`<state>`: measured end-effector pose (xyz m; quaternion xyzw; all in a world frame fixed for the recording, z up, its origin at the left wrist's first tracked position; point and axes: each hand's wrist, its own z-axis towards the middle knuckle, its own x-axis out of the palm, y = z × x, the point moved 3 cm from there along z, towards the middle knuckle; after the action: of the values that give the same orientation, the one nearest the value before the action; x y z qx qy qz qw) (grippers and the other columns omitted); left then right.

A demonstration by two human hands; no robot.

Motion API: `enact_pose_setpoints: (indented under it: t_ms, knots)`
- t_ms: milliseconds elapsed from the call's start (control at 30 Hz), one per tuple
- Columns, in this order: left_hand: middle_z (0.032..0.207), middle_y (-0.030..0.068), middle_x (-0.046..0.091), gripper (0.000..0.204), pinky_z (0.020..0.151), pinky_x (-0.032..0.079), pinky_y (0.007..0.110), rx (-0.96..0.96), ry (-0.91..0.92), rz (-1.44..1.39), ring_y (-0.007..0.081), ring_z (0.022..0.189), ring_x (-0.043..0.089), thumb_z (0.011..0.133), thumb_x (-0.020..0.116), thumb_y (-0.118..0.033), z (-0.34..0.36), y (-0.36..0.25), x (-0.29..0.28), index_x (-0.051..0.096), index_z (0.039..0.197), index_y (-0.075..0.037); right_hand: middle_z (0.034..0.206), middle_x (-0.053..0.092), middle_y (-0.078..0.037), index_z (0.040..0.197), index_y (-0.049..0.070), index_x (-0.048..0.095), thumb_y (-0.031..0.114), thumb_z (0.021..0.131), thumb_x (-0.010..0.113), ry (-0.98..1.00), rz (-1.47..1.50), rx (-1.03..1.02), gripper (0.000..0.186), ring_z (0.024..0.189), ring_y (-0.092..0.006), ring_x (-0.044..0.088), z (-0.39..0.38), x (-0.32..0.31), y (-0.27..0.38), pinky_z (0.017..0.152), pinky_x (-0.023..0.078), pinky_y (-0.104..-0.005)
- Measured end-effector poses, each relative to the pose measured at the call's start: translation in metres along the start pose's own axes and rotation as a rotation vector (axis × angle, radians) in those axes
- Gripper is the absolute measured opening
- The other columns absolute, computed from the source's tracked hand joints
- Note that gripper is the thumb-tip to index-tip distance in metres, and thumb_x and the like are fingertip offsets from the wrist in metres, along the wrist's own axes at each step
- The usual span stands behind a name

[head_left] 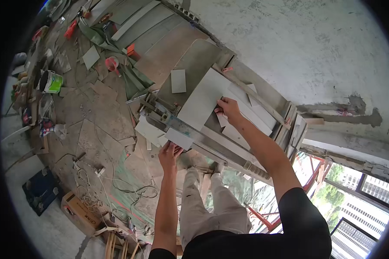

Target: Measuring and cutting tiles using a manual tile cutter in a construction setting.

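At the near left side of the tile cutter (pixel 177 123), a small grey tile piece (pixel 180 138) sat just beyond the left hand (pixel 168 156), with the fingers closed on its near edge. Couldn't tell if the piece was resting on the cutter or just held up against it. Farther off and a bit to the right, a big pale tile (pixel 203 99) lay slanted across the bench, and the right hand (pixel 229 110) had its right edge pinched between thumb and fingers. So the hands were well apart, one per tile, with the right one clearly the farther from the body.

Just right of that right hand, some pale tile strips (pixel 253 114) lay side by side, with a long wooden batten (pixel 250 98) running along their far side. A smaller rectangular tile (pixel 178 81) lay flat by itself, far and left of the big one.

Way out on the left, the floor was a proper mess: a bucket with a green label (pixel 52 83), a pink container (pixel 112 64), tangled cables (pixel 129 187), plus a cardboard box (pixel 80 211) and a dark blue case (pixel 41 190) nearer in. Bare plaster wall (pixel 298 52) filled the far right, with a window (pixel 358 190) on the near right.
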<state>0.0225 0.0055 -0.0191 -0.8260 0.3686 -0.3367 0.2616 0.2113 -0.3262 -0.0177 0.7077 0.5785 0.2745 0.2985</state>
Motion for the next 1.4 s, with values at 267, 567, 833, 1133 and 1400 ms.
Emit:
enact_pose_setpoints:
  t_ms: [267, 567, 833, 1133, 1400]
  knots:
    - [0.111, 0.0132, 0.079, 0.041, 0.089, 0.067, 0.039, 0.054, -0.086, 0.111, 0.0217, 0.095, 0.078, 0.108, 0.074, -0.021, 0.003, -0.002, 0.003, 0.068, 0.137, 0.007, 0.089, 0.070, -0.011, 0.110, -0.008, 0.069, 0.016, 0.108, 0.068, -0.015, -0.005, -0.008, 0.024, 0.069, -0.0192, 0.074, -0.003, 0.005, 0.008, 0.053, 0.055, -0.0309]
    - [0.104, 0.0095, 0.078, 0.033, 0.086, 0.067, 0.038, 0.064, -0.007, 0.156, 0.0199, 0.090, 0.078, 0.107, 0.077, -0.024, 0.001, -0.007, 0.000, 0.070, 0.124, 0.004, 0.090, 0.074, -0.011, 0.110, -0.004, 0.072, 0.019, 0.107, 0.070, -0.045, -0.058, -0.043, 0.023, 0.071, -0.0180, 0.075, 0.001, -0.002, 0.005, 0.056, 0.057, -0.0313]
    - [0.101, 0.0108, 0.079, 0.030, 0.081, 0.067, 0.035, 0.036, 0.037, 0.119, 0.0191, 0.087, 0.078, 0.106, 0.077, -0.021, 0.008, -0.010, -0.007, 0.072, 0.121, 0.004, 0.098, 0.078, -0.008, 0.124, -0.001, 0.073, 0.028, 0.111, 0.064, 0.009, -0.471, -0.207, 0.033, 0.078, -0.0149, 0.073, -0.062, -0.017, 0.042, 0.067, 0.058, -0.0318]
    - [0.097, 0.0106, 0.079, 0.024, 0.074, 0.066, 0.031, -0.044, 0.107, 0.141, 0.0165, 0.081, 0.076, 0.105, 0.077, -0.017, 0.019, -0.017, -0.011, 0.074, 0.116, 0.004, 0.111, 0.079, -0.013, 0.149, 0.007, 0.062, 0.044, 0.106, 0.072, 0.431, -0.934, -0.202, 0.058, 0.098, -0.0241, 0.075, -0.273, -0.028, 0.082, 0.093, 0.060, -0.0387]
    - [0.089, 0.0106, 0.079, 0.029, 0.065, 0.062, 0.028, -0.111, 0.053, 0.227, 0.0154, 0.074, 0.076, 0.101, 0.082, -0.024, 0.026, -0.006, -0.020, 0.076, 0.105, 0.004, 0.119, 0.076, -0.028, 0.170, 0.016, 0.032, 0.036, 0.104, 0.070, 0.364, -1.471, -0.310, 0.079, 0.101, -0.0493, 0.075, -0.318, 0.036, 0.115, 0.092, 0.058, -0.0534]
